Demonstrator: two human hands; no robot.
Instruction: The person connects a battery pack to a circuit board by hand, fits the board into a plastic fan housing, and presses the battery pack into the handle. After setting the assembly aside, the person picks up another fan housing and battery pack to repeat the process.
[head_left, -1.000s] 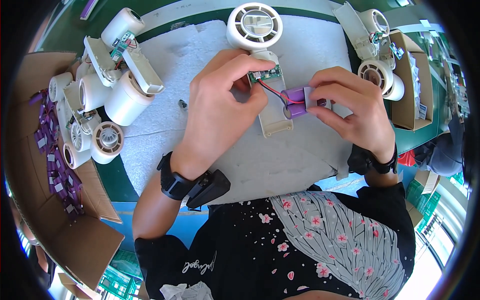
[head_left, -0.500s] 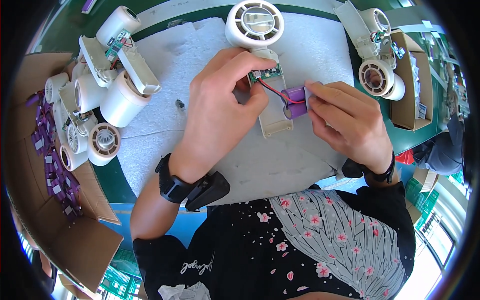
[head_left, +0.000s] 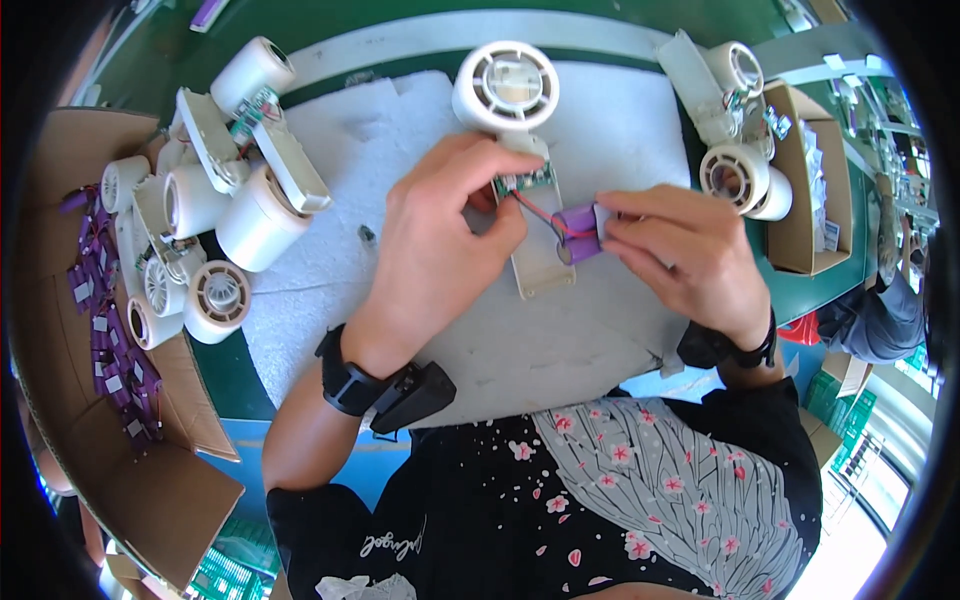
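Head camera: on my feed the left hand (head_left: pixel 440 230) has its fingers pinching a green circuit board (head_left: pixel 530 181) at the open handle of a white handheld fan (head_left: pixel 545 268), on a pale foam sheet (head_left: pixel 480 345); the right hand (head_left: pixel 700 250) grips the end of a purple two-cell battery pack (head_left: pixel 578 245) over the handle's right edge, red and black wires (head_left: pixel 537 209) joining pack and board

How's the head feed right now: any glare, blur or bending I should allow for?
Head view: a bright patch at lower right is washed out; head view: the pale strip beyond the work mat bows into an arc, with black around the rim; head view: the green circuit board and purple cells look slightly soft.
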